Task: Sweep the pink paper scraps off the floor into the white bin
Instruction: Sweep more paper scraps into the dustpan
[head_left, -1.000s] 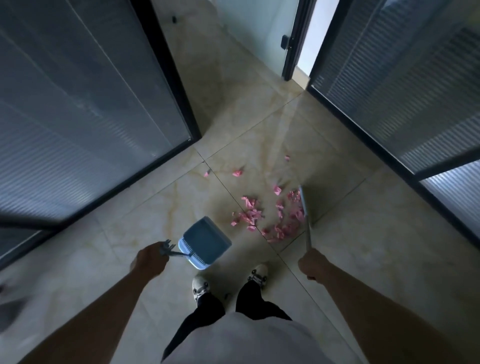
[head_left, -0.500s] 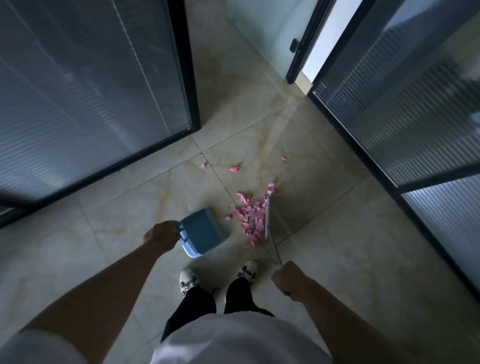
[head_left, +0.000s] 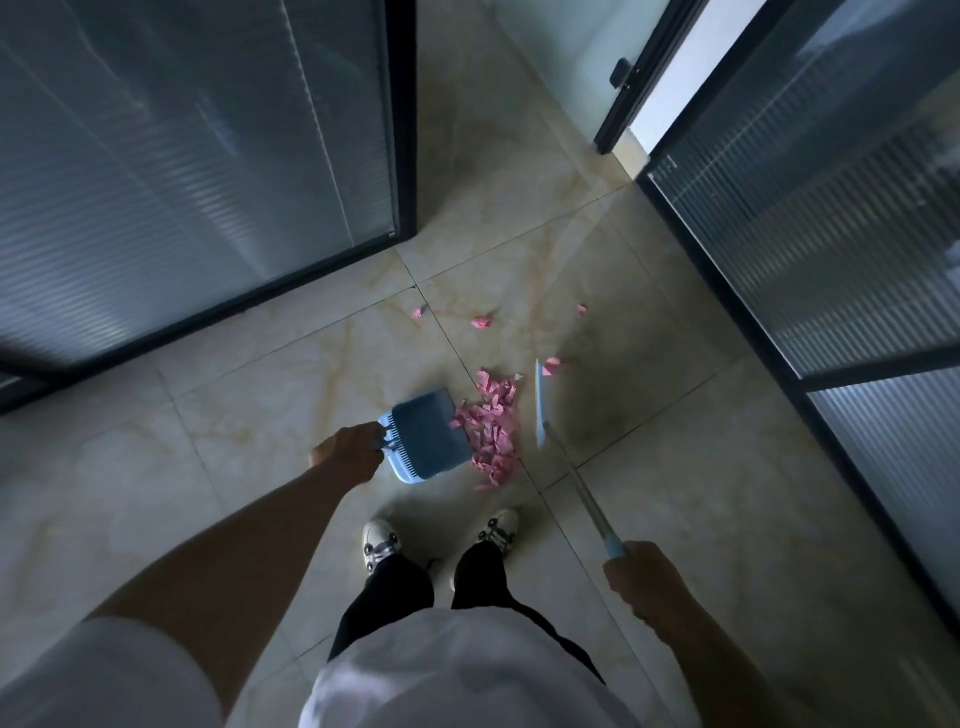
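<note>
A heap of pink paper scraps (head_left: 493, 423) lies on the tiled floor just ahead of my shoes. My left hand (head_left: 347, 451) grips the handle of a blue dustpan (head_left: 427, 435), whose open edge touches the left side of the heap. My right hand (head_left: 640, 577) grips the long handle of a broom; the thin broom head (head_left: 540, 402) stands on the floor right of the heap. Three loose scraps (head_left: 482, 322) lie farther out, and one (head_left: 551, 366) sits by the broom's far end. No white bin is in view.
Dark-framed glass partitions with blinds stand to the left (head_left: 208, 171) and right (head_left: 831, 218), leaving a corridor of beige tiles between them. A doorway (head_left: 670, 78) opens at the far end. My two white shoes (head_left: 382, 543) stand close behind the heap.
The broom has pushed the scattered scraps leftward into a tight heap, then drawn back a little to the right. The dustpan has moved right until its edge meets the heap.
</note>
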